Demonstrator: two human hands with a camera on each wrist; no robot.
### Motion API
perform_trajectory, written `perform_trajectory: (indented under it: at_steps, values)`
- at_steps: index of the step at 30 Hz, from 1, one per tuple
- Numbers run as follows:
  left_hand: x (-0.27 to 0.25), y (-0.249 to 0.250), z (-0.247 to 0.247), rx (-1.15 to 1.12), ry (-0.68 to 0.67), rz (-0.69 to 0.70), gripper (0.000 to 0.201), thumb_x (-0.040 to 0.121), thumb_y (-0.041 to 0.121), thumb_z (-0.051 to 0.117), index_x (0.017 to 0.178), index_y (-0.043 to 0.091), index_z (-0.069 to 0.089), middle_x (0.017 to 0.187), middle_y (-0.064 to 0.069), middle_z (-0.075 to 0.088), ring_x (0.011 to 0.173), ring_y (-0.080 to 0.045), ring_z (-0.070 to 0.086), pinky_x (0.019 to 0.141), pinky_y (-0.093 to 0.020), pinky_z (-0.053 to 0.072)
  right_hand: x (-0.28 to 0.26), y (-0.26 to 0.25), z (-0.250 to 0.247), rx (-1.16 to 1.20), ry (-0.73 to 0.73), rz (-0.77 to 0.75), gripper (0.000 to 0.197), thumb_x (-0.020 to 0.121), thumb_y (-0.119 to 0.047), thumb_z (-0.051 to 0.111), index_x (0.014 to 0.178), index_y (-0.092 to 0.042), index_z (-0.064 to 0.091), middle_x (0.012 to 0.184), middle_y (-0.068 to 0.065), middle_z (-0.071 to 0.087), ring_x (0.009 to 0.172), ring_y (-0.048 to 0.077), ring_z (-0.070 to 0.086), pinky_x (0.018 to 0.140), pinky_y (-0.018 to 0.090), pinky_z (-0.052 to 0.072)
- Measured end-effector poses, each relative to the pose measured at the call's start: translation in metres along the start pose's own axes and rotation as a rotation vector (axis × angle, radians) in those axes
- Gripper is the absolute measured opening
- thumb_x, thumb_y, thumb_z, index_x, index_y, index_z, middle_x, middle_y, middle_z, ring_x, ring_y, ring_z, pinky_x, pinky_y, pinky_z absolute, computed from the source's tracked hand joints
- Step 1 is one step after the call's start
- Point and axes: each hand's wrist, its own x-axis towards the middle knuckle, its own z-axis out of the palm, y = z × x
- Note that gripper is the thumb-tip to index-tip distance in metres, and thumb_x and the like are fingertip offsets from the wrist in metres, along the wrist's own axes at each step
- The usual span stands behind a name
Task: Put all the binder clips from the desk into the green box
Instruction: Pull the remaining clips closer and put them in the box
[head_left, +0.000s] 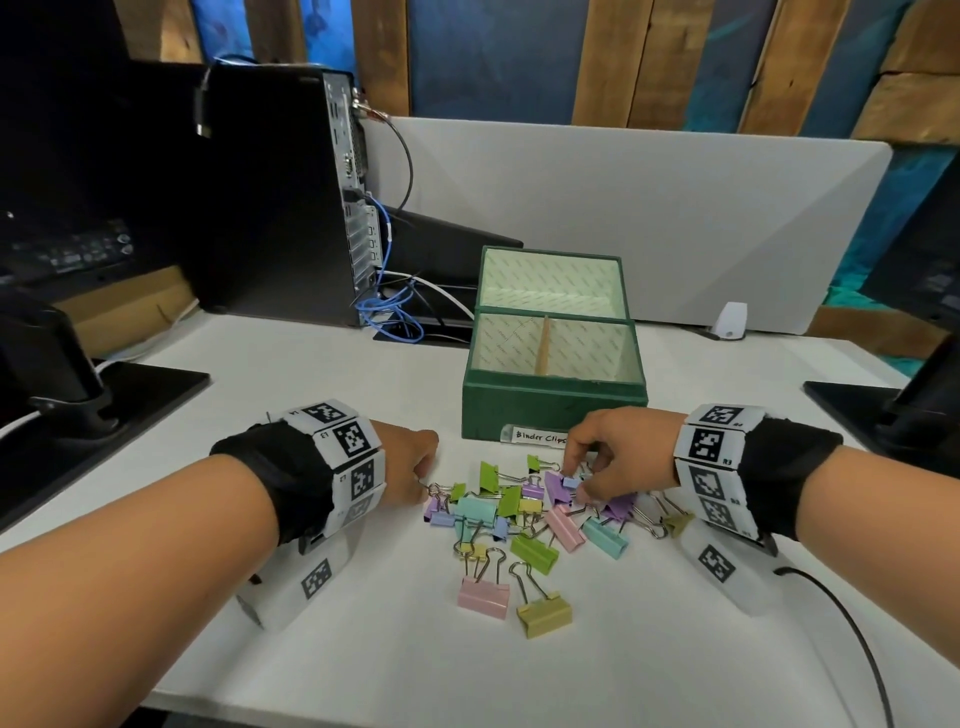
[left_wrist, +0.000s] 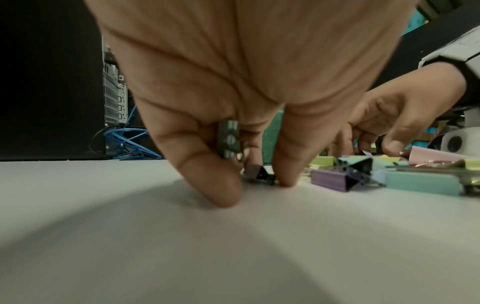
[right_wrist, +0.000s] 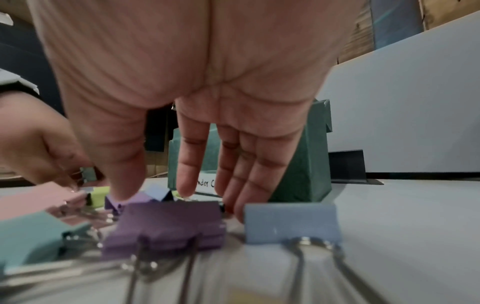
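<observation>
The binder clips (head_left: 524, 514) lie in a heap on the near part of the desk (head_left: 363, 623), and the green box (head_left: 553, 364) stands just behind them, empty. The left hand (head_left: 410, 457) pinches a small clip (left_wrist: 229, 142) at the heap's left edge. The right hand (head_left: 613, 457), nearer the box, pinches a small blue clip (head_left: 570, 482) on the far right.

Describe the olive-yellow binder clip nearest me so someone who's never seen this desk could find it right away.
Start at the green box labelled Binder Clips, then come toward the person across the heap of pastel clips on the white desk. Two clips lie apart at the near edge; the olive-yellow binder clip is the right one, beside a pink clip, its wire handles pointing back toward the heap.
</observation>
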Motion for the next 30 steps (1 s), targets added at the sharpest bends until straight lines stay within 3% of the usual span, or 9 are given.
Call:
perform_trajectory:
  at_steps: [2, 5, 9, 13, 17, 19, 22, 27, 30]
  values:
    - [-0.002, 0.001, -0.002, 0.021, -0.007, 0.005, 0.013, 0.091, 0.031, 0.048, 0.091, 0.021, 0.039, 0.064, 0.009, 0.044, 0.052, -0.005, 0.039, 0.049, -0.018, 0.028, 0.001, -0.002, 0.0, -0.003, 0.001, 0.001, 0.024, 0.077, -0.04, 0.07, 0.097, -0.029, 0.063, 0.085, -0.017, 0.048, 0.086, 0.01, 0.055, 0.081, 0.029, 0.05]
    - [-0.002, 0.001, -0.002, 0.028, -0.023, 0.005, 0.013, 0.091, 0.03, 0.047, 0.092, 0.02, 0.039, 0.063, 0.009, 0.043, 0.05, -0.005, 0.038, 0.048, -0.018, 0.029, 0.004, -0.004, 0.002, -0.01, 0.028, -0.016, 0.012, 0.079, -0.028, 0.069, 0.082, -0.028, 0.058, 0.08, -0.014, 0.05, 0.073, 0.008, 0.052, 0.075, 0.027, 0.048]
    - [-0.002, 0.002, -0.002, 0.026, -0.019, 0.034, 0.013, 0.092, 0.028, 0.046, 0.091, 0.019, 0.036, 0.062, 0.008, 0.041, 0.052, -0.007, 0.038, 0.048, -0.017, 0.029, 0.002, -0.003, -0.001, 0.031, 0.005, -0.001, 0.014, 0.077, -0.015, 0.068, 0.082, -0.024, 0.058, 0.071, -0.014, 0.054, 0.062, 0.002, 0.049, 0.063, 0.02, 0.044]
    - [0.003, -0.001, 0.002, 0.003, 0.038, 0.094, 0.028, 0.093, 0.024, 0.049, 0.071, 0.031, 0.031, 0.066, 0.013, 0.034, 0.078, -0.013, 0.045, 0.054, -0.01, 0.026, 0.001, -0.002, 0.0, 0.02, -0.021, -0.001, 0.015, 0.075, -0.012, 0.066, 0.08, -0.024, 0.059, 0.092, -0.009, 0.059, 0.077, 0.012, 0.059, 0.07, 0.025, 0.051]
    - [0.007, -0.004, 0.004, -0.008, 0.075, 0.101, 0.04, 0.093, 0.022, 0.049, 0.063, 0.033, 0.024, 0.067, 0.015, 0.034, 0.083, -0.012, 0.044, 0.055, -0.008, 0.026, -0.006, -0.002, 0.0, 0.046, -0.018, -0.006, 0.017, 0.081, -0.017, 0.063, 0.09, -0.022, 0.05, 0.068, -0.014, 0.051, 0.055, 0.001, 0.046, 0.052, 0.014, 0.039]
    - [0.007, -0.005, 0.003, -0.028, 0.101, 0.103, 0.036, 0.092, 0.021, 0.049, 0.065, 0.033, 0.028, 0.069, 0.013, 0.04, 0.082, -0.012, 0.045, 0.058, -0.009, 0.031, -0.006, -0.001, 0.0, 0.103, -0.002, -0.008, 0.019, 0.083, -0.029, 0.063, 0.095, -0.023, 0.05, 0.076, -0.013, 0.056, 0.055, 0.004, 0.049, 0.052, 0.015, 0.041]
    - [0.002, -0.002, -0.011, -0.049, 0.132, 0.123, 0.017, 0.089, 0.022, 0.05, 0.084, 0.032, 0.037, 0.083, 0.01, 0.052, 0.079, -0.014, 0.049, 0.073, -0.024, 0.045, 0.0, -0.001, 0.005, 0.079, -0.01, -0.004, 0.027, 0.083, -0.035, 0.064, 0.107, -0.027, 0.054, 0.098, -0.008, 0.06, 0.068, 0.006, 0.051, 0.062, 0.019, 0.042]
    - [0.005, 0.019, -0.062, -0.222, 0.171, 0.182, 0.009, 0.088, 0.018, 0.054, 0.093, 0.024, 0.049, 0.097, 0.001, 0.062, 0.077, -0.013, 0.056, 0.076, -0.024, 0.051, 0.003, 0.007, 0.004, 0.074, -0.045, 0.008, 0.03, 0.076, -0.018, 0.07, 0.105, -0.024, 0.061, 0.091, -0.01, 0.053, 0.07, 0.004, 0.049, 0.062, 0.016, 0.039]
    - [0.017, 0.038, -0.089, -0.302, 0.209, 0.192, 0.011, 0.088, 0.022, 0.056, 0.099, 0.023, 0.052, 0.099, 0.002, 0.062, 0.073, -0.011, 0.056, 0.076, -0.027, 0.053, 0.0, 0.013, 0.003, 0.064, -0.073, 0.034, 0.027, 0.073, -0.015, 0.071, 0.095, -0.025, 0.06, 0.089, -0.008, 0.053, 0.08, 0.011, 0.052, 0.064, 0.019, 0.041]
